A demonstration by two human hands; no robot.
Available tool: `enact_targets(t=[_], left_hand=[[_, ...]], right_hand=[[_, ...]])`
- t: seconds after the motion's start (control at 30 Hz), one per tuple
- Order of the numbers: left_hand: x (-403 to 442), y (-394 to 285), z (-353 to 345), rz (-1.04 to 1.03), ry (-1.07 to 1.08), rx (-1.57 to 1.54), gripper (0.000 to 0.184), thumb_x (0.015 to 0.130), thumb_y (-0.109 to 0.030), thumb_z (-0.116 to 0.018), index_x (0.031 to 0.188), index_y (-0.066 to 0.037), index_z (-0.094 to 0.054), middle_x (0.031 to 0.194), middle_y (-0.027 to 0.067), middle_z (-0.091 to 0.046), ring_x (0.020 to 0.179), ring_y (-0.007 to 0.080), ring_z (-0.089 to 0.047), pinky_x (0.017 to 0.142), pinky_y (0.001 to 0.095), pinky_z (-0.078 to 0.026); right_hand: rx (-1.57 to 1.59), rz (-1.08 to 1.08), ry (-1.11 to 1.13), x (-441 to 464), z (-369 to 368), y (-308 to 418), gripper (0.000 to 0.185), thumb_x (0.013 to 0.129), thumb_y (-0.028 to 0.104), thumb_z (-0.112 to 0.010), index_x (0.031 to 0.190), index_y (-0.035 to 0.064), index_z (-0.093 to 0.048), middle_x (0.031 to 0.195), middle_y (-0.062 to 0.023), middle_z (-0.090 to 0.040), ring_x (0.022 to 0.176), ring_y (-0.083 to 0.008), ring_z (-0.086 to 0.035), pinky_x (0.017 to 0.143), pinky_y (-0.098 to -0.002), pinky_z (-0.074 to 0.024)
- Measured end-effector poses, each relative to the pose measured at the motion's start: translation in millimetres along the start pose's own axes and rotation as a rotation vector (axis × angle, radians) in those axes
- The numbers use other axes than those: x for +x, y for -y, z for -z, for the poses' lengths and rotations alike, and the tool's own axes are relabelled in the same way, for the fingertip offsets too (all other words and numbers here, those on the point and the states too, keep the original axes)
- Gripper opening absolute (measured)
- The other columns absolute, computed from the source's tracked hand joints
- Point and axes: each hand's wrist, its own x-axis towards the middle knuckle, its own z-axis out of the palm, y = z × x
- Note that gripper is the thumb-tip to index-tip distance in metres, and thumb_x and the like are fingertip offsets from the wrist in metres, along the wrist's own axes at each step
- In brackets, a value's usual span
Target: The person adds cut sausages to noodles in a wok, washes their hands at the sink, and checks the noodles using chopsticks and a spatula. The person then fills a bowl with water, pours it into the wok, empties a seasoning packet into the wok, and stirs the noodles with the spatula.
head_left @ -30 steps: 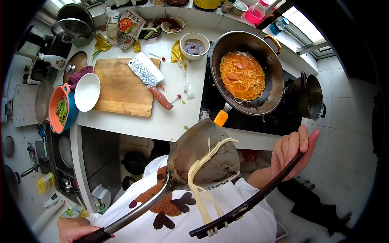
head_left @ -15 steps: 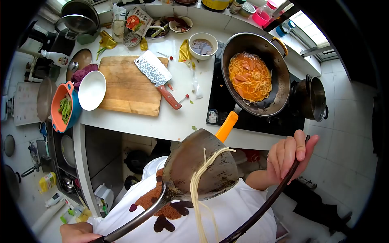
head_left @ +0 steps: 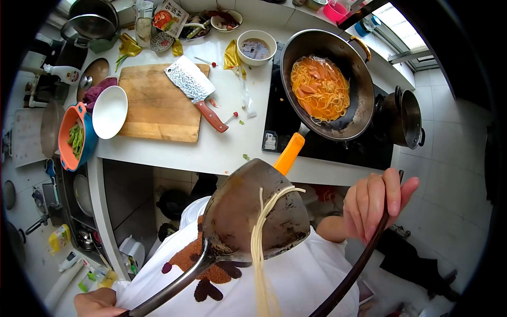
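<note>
My left hand (head_left: 97, 302), at the bottom left, is closed round the handle of a metal spatula (head_left: 243, 211). The spatula's broad blade is held up in front of my white shirt. A few pale noodles (head_left: 257, 238) hang over the blade and run down past the lower edge of the view. My right hand (head_left: 377, 203) grips dark chopsticks (head_left: 364, 256), whose tips are out of view at the bottom. Beyond the blade, a wok (head_left: 362, 100) with an orange handle (head_left: 289, 153) stands on the black cooktop (head_left: 274, 119), holding noodles and sliced pieces in orange sauce (head_left: 319, 89).
A cleaver (head_left: 190, 79) lies on a wooden board (head_left: 158, 119). Left of it are a white bowl (head_left: 110, 112) and an orange-blue basket (head_left: 91, 140) of green vegetables. A bowl of liquid (head_left: 257, 61) sits behind. A dark pot (head_left: 409, 119) stands right of the wok.
The chopsticks' tips have dropped out of view at the bottom, and the noodles now hang lower and straighter. The spatula blade has shifted slightly left. The camera view has moved a little.
</note>
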Motion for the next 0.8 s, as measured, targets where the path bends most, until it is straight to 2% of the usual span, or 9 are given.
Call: enact_targets(t=[0.1, 0.23, 0.3, 0.4, 0.43, 0.57, 0.7, 0.73, 0.8], left_hand=[[-6, -3, 3, 0.101, 0.049, 0.020, 0.026, 0.066, -0.011, -0.062, 0.091, -0.004, -0.062, 0.055, 0.0074, -0.052, 0.049, 0.0175, -0.052, 0.047, 0.0296, -0.039], [0, 11, 9, 0.067, 0.097, 0.077, 0.023, 0.070, -0.012, -0.060, 0.092, -0.006, -0.062, 0.051, 0.0042, -0.048, 0.046, 0.0148, -0.049, 0.046, 0.0283, -0.037], [3, 55, 20, -0.397, 0.615, -0.324, 0.076, 0.067, -0.022, -0.056, 0.121, 0.021, -0.023, 0.090, 0.0278, -0.053, 0.069, 0.0351, -0.058, 0.064, 0.0353, -0.045], [-1, 60, 20, -0.394, 0.656, -0.360, 0.081, 0.068, -0.026, -0.056, 0.122, 0.021, -0.019, 0.094, 0.0299, -0.052, 0.074, 0.0369, -0.058, 0.069, 0.0354, -0.046], [-2, 57, 20, -0.345, 0.644, -0.346, 0.073, 0.069, -0.025, -0.056, 0.119, 0.018, -0.023, 0.089, 0.0268, -0.051, 0.070, 0.0342, -0.056, 0.066, 0.0345, -0.044], [1, 5, 12, 0.139, 0.335, -0.031, 0.044, 0.071, -0.018, -0.056, 0.106, 0.006, -0.043, 0.069, 0.0143, -0.048, 0.057, 0.0232, -0.052, 0.055, 0.0308, -0.040], [9, -21, 9, 0.275, 0.279, 0.086, 0.020, 0.074, -0.011, -0.056, 0.093, -0.006, -0.062, 0.049, 0.0019, -0.045, 0.044, 0.0123, -0.047, 0.044, 0.0272, -0.035], [8, -21, 8, 0.276, 0.281, 0.089, 0.020, 0.074, -0.011, -0.056, 0.093, -0.006, -0.062, 0.049, 0.0019, -0.045, 0.044, 0.0123, -0.047, 0.044, 0.0272, -0.035], [4, -18, 6, 0.247, 0.225, 0.097, 0.020, 0.076, -0.011, -0.053, 0.094, -0.006, -0.061, 0.048, 0.0001, -0.044, 0.042, 0.0107, -0.046, 0.042, 0.0260, -0.033]], right_hand=[[0.002, -0.020, 0.045, -1, 6, 3, 0.051, 0.094, 0.041, -0.019, 0.081, 0.0025, -0.050, 0.059, -0.0159, -0.054, 0.040, -0.0187, -0.055, 0.034, -0.0221, -0.0426], [0.042, -0.097, 0.063, 0, 18, 10, 0.060, 0.093, 0.044, -0.013, 0.078, 0.0023, -0.054, 0.060, -0.0154, -0.055, 0.040, -0.0186, -0.054, 0.034, -0.0240, -0.0428], [0.089, -0.104, -0.023, 0, 18, 9, 0.064, 0.092, 0.045, -0.009, 0.072, 0.0028, -0.053, 0.058, -0.0147, -0.053, 0.034, -0.0161, -0.047, 0.032, -0.0234, -0.0387], [0.080, -0.046, -0.108, -2, 23, 13, 0.063, 0.093, 0.044, -0.009, 0.067, 0.0036, -0.051, 0.055, -0.0137, -0.049, 0.030, -0.0139, -0.037, 0.030, -0.0237, -0.0355], [0.088, -0.006, -0.156, -1, 21, 13, 0.060, 0.094, 0.041, -0.012, 0.064, 0.0027, -0.048, 0.051, -0.0132, -0.045, 0.027, -0.0118, -0.028, 0.027, -0.0226, -0.0292], [-0.032, 0.132, -0.108, -6, 30, 28, 0.055, 0.094, 0.039, -0.021, 0.064, -0.0002, -0.046, 0.044, -0.0112, -0.041, 0.023, -0.0093, -0.023, 0.022, -0.0197, -0.0216], [-0.272, 0.286, 0.058, -13, 28, 36, 0.048, 0.092, 0.036, -0.027, 0.070, -0.0013, -0.047, 0.053, -0.0141, -0.052, 0.030, -0.0156, -0.047, 0.027, -0.0237, -0.0419], [-0.248, 0.329, 0.042, -13, 22, 30, 0.038, 0.091, 0.024, -0.036, 0.067, -0.0031, -0.048, 0.051, -0.0165, -0.053, 0.030, -0.0162, -0.050, 0.026, -0.0222, -0.0424], [-0.363, 0.306, 0.148, -16, 19, 27, 0.037, 0.091, 0.023, -0.036, 0.069, -0.0028, -0.048, 0.052, -0.0163, -0.052, 0.030, -0.0171, -0.050, 0.027, -0.0235, -0.0439]])
